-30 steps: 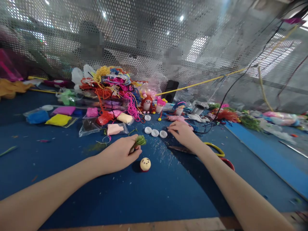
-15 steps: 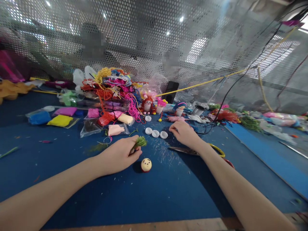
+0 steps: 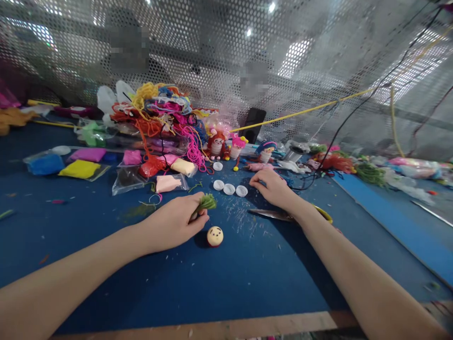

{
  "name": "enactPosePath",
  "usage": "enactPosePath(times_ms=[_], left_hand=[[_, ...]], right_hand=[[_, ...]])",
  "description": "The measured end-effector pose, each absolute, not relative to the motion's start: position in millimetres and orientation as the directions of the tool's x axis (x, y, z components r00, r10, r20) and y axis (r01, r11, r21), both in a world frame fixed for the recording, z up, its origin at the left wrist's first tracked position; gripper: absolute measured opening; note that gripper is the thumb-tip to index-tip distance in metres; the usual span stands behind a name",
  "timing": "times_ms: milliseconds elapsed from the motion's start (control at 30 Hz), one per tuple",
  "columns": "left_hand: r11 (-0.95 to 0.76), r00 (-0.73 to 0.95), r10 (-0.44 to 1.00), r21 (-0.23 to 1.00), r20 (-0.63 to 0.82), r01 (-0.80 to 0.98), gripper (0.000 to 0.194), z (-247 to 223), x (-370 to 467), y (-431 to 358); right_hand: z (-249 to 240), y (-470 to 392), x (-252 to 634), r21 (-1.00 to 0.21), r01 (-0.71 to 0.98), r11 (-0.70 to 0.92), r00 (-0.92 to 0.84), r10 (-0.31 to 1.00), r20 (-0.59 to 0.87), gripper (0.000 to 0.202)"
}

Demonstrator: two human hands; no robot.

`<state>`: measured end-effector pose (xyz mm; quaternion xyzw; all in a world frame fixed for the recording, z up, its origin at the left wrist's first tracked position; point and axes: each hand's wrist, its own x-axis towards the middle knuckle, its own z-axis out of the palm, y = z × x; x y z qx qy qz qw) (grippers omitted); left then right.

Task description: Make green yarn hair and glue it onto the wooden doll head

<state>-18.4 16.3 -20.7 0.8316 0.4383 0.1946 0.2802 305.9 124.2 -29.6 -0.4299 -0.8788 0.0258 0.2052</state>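
Left hand (image 3: 175, 219), mid-frame: fingers pinch one green yarn bundle (image 3: 208, 202) between thumb and curled index. Bundle's long axis runs from inside the grip up toward the frame's upper right; cut-looking strand ends stick out past the fingertips, lower part hidden by the hand. One cream ball (image 3: 214, 235) with dark marks and a red base sits on the blue surface (image 3: 226, 293), below and slightly right of the bundle tip, apart from it. Left hand clearly nearer to both.

Right hand (image 3: 274, 187), right of centre: fingers bent, thumb and index tips close together; can't tell if anything is held between them. It's just right of the white caps (image 3: 229, 189).

Counts: white caps, four (three in a row, one above). Scissors (image 3: 271, 214), one pair, blades pointing left, partly hidden behind the right forearm. Dolls upright at upper centre, three: red doll (image 3: 216, 144), pink doll (image 3: 237, 147), blue-haired doll (image 3: 266, 151). Coloured packets at left, at least seven, including a yellow packet (image 3: 79, 169). Yarn heap (image 3: 166, 106), one, upper left; strands uncountable.
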Motion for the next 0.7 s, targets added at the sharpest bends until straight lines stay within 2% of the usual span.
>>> enactPosePath(times_ms=[100,200,267,333,500,700], left_hand=[[-0.455,0.544,0.836,0.644,0.070,0.615,0.016,-20.9,-18.4,16.6],[-0.450,0.548,0.834,0.653,0.063,0.609,0.015,-19.4,-18.2,16.1],[-0.445,0.549,0.834,0.661,0.060,0.604,0.014,-18.0,-17.9,15.4],[-0.437,0.545,0.836,0.674,0.060,0.596,0.014,-16.7,-17.6,15.0],[-0.413,0.528,0.848,0.680,0.045,0.606,0.015,-15.3,-18.1,15.0],[-0.380,0.521,0.854,0.691,0.006,0.615,0.016,-13.7,-18.4,14.7]], right_hand=[[-24.4,121.0,303.7,-0.172,0.756,0.631,-0.565,0.763,0.315,0.017],[-18.1,118.3,296.9,0.038,0.803,0.595,-0.581,0.767,0.273,0.022],[-14.3,119.3,292.3,0.185,0.769,0.612,-0.640,0.736,0.223,0.024],[-10.8,123.0,290.0,0.261,0.704,0.660,-0.707,0.686,0.172,0.024],[-2.4,133.9,293.6,0.263,0.602,0.754,-0.795,0.596,0.110,0.025],[3.9,138.8,291.7,0.191,0.556,0.809,-0.831,0.549,0.095,0.027]])
